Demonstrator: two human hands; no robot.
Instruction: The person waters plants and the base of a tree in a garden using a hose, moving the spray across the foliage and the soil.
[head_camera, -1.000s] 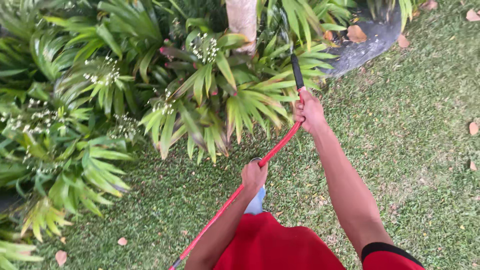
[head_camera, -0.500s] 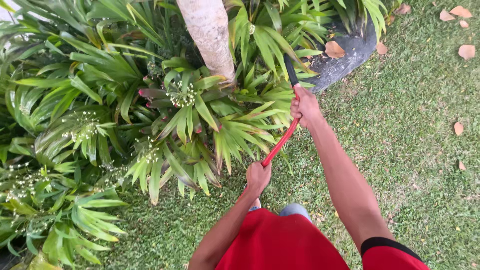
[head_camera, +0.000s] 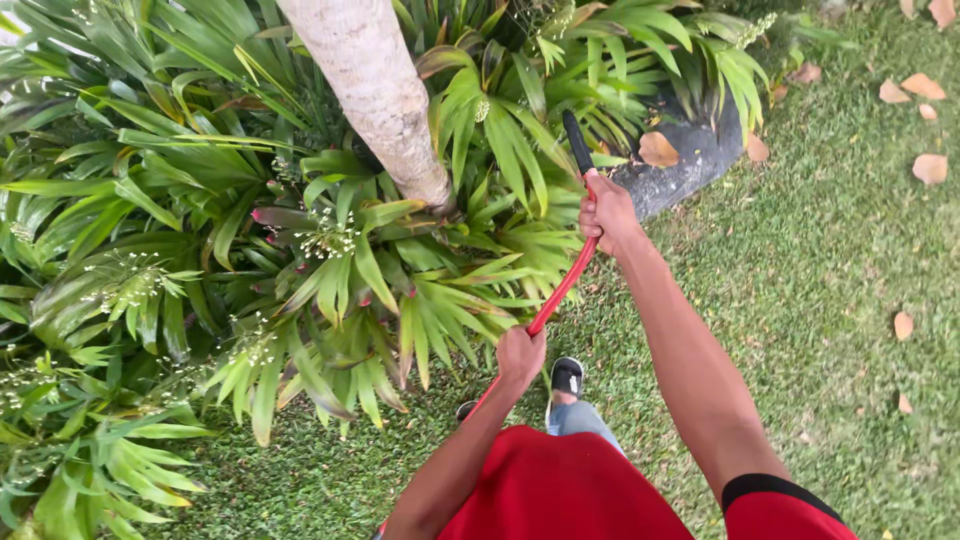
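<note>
Outdoors, a person in a red shirt is standing at the edge of a planted bed and holding a red hose (head_camera: 560, 288) in both hands. The right hand (head_camera: 608, 212) is reaching forward, arm nearly straight, and its fingers are wrapping fully around the hose just below the black nozzle (head_camera: 577, 143), which is pointing up and away into the leaves. The left hand (head_camera: 520, 357) is sitting lower and closer to the body, closing in a fist around the same hose; below that fist the hose is dropping out of sight behind the forearm and the shirt. Between the two hands the hose is running in a gentle bow, slanting from lower left to upper right across the fringe of the plants.

The nozzle tip is hanging over the green plants (head_camera: 330, 260), broad strappy clumps with small white flower sprays, which are filling the left half of the view. A pale tree trunk (head_camera: 375, 90) is rising at a slant out of the middle of them, just to the left of the nozzle. To the right of the right hand a dark curved edging (head_camera: 695, 160) is bordering the bed, with a dry brown leaf (head_camera: 658, 149) lying on it. Short lawn (head_camera: 840, 300) is spreading over the right side, dotted with more fallen leaves. One dark shoe (head_camera: 566, 377) with a white sole is showing on the grass just beside the left hand.
</note>
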